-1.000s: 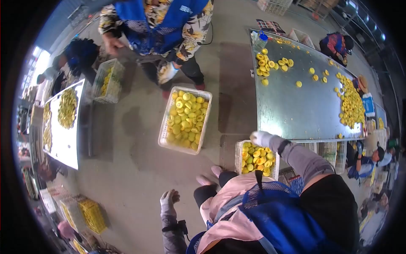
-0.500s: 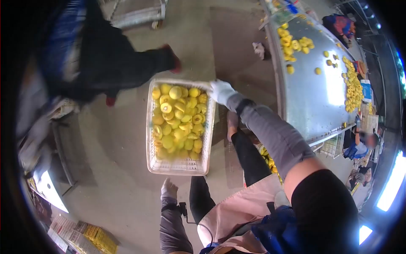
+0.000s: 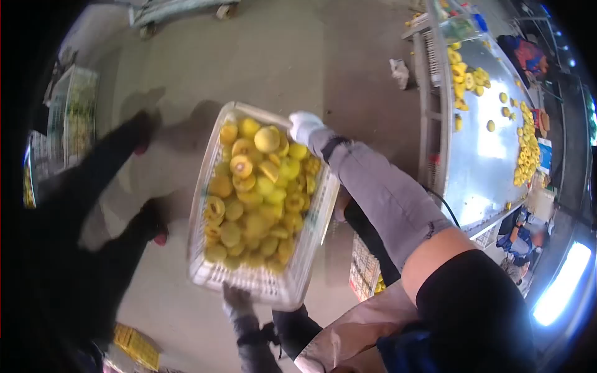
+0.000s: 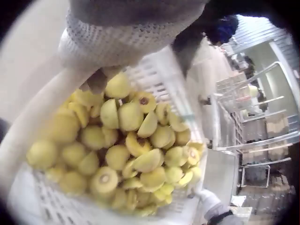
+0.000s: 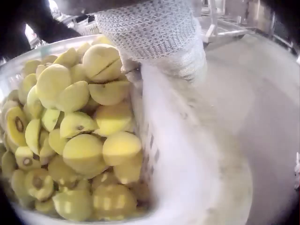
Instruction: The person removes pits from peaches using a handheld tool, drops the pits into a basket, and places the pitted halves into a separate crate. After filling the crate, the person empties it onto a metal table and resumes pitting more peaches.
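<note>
A white plastic basket [image 3: 202,248] full of halved yellow fruit [image 3: 252,193] is tilted in the head view. My gloved right hand [image 3: 306,127] grips its rim at the upper right; in the right wrist view the glove [image 5: 159,40] wraps over the rim [image 5: 173,117]. At the lower end, my left hand [image 3: 238,303] holds the near rim, its fingers partly hidden by the basket. The left wrist view shows that glove [image 4: 117,40] over the rim [image 4: 42,110], fingertips curled inside beside the fruit [image 4: 131,150].
On the right stands a metal table [image 3: 466,168] with more halved fruit. Another fruit basket [image 3: 367,267] is beside my legs. A person's dark-clothed legs [image 3: 106,180] are at the left, and a wheeled rack [image 3: 180,12] stands at the top.
My right hand went from the basket by the table to this basket's rim. My left hand has come up and taken hold of its lower end. The basket has tilted; the other person has moved left.
</note>
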Available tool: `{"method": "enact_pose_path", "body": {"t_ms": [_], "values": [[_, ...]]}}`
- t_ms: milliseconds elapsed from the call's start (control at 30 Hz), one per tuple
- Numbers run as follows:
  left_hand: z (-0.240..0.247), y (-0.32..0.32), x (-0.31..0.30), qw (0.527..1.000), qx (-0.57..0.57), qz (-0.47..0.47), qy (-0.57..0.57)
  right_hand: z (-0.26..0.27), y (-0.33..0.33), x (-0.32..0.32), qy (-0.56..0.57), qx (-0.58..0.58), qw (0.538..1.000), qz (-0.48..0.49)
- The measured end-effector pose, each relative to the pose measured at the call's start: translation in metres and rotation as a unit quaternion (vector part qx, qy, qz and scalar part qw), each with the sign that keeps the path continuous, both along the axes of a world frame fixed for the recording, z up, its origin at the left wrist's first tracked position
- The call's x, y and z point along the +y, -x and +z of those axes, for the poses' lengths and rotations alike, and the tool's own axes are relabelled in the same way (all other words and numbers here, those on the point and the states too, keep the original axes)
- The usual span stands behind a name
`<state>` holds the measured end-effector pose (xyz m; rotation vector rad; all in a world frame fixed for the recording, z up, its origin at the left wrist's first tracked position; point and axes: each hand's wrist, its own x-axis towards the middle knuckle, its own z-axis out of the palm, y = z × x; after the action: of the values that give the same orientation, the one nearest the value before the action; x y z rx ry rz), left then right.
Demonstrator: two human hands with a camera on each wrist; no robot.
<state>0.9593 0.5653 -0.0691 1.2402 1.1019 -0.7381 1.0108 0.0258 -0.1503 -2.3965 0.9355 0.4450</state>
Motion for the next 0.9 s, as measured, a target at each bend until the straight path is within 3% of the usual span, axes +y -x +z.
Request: {"method": "enact_pose_path", "body": {"t_ms": [100,133,200,300,367,400,500,533,600,700,733,833,900], "values": [[0.111,-0.032,-0.054,0.994,-0.007,-0.032,-0.103,0.064,0.082,-0.025,-0.084,0.049,0.994,-0.042],[0.131,-0.042,-0.036,0.995,0.004,-0.091,-0.028,0.083,0.113,-0.031,-0.090,0.040,0.993,-0.066],[0.208,-0.057,-0.083,0.987,-0.009,-0.160,-0.020,0.126,0.180,-0.036,-0.105,0.020,0.986,-0.132],[0.280,-0.068,-0.110,0.972,0.028,-0.234,-0.004,0.215,0.261,-0.039,-0.153,0.030,0.959,-0.236],[0.343,-0.064,-0.178,0.965,-0.029,-0.257,-0.053,0.243,0.303,-0.034,-0.117,0.012,0.944,-0.308],[0.369,-0.060,-0.186,0.948,-0.044,-0.309,0.062,0.266,0.321,-0.032,-0.120,-0.011,0.922,-0.367],[0.458,-0.031,-0.252,0.903,-0.048,-0.385,0.185,0.310,0.380,-0.056,-0.102,-0.040,0.898,-0.427],[0.502,-0.021,-0.297,0.853,-0.047,-0.443,0.271,0.341,0.399,-0.083,-0.141,-0.069,0.876,-0.457],[0.547,0.014,-0.356,0.850,-0.051,-0.449,0.272,0.353,0.432,-0.111,-0.222,-0.112,0.804,-0.541],[0.580,0.058,-0.446,0.817,-0.043,-0.499,0.284,0.365,0.485,-0.164,-0.226,-0.108,0.783,-0.569],[0.585,0.075,-0.475,0.800,-0.039,-0.522,0.291,0.361,0.502,-0.184,-0.188,-0.055,0.814,-0.546],[0.601,0.136,-0.547,0.828,-0.065,-0.515,0.214,0.326,0.544,-0.220,-0.121,-0.043,0.837,-0.532],[0.608,0.171,-0.581,0.819,-0.030,-0.517,0.246,0.327,0.575,-0.231,-0.121,-0.076,0.843,-0.518]]}}
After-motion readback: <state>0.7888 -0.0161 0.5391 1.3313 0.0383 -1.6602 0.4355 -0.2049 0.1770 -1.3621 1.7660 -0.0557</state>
